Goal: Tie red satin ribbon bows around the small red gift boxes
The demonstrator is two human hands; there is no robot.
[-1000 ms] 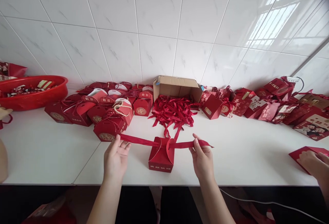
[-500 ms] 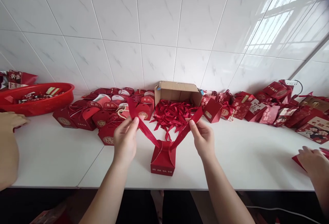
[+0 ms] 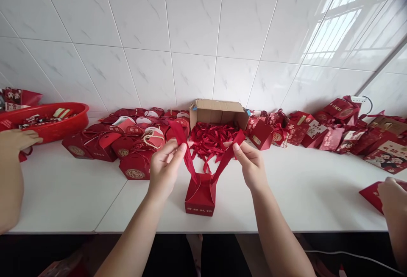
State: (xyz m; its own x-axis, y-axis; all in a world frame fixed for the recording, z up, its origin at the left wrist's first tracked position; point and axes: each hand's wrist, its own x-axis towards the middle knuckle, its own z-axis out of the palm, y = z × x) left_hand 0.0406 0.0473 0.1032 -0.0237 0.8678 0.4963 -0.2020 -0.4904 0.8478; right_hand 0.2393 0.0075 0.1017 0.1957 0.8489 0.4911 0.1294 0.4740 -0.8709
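Observation:
A small red gift box [image 3: 200,196] with pale lettering along its lower front stands upright on the white table [image 3: 254,209]. A red ribbon [image 3: 190,164] runs through its top, with an end rising to each side. My left hand [image 3: 165,164] pinches the left end between thumb and fingers. Opposite it, my right hand [image 3: 249,162] is closed on the other end in the same way. Both hands are above the box and apart from it. Just behind them lies a heap of loose red ribbons [image 3: 216,139], spilling from an open cardboard box [image 3: 219,106].
Several red gift boxes [image 3: 133,152] crowd the left, others [image 3: 302,128] the right. A red plastic basin [image 3: 63,128] holds small packets. Another person's hand [image 3: 23,139] is at far left; a further person's hand [image 3: 394,196] at right touches a red box [image 3: 372,194]. A tiled wall [image 3: 190,35] rises behind.
My hands have come closer together, the left moving right and the right slightly left, so the ribbon ends stand steeper. At far left, another person's hand has moved towards the basin.

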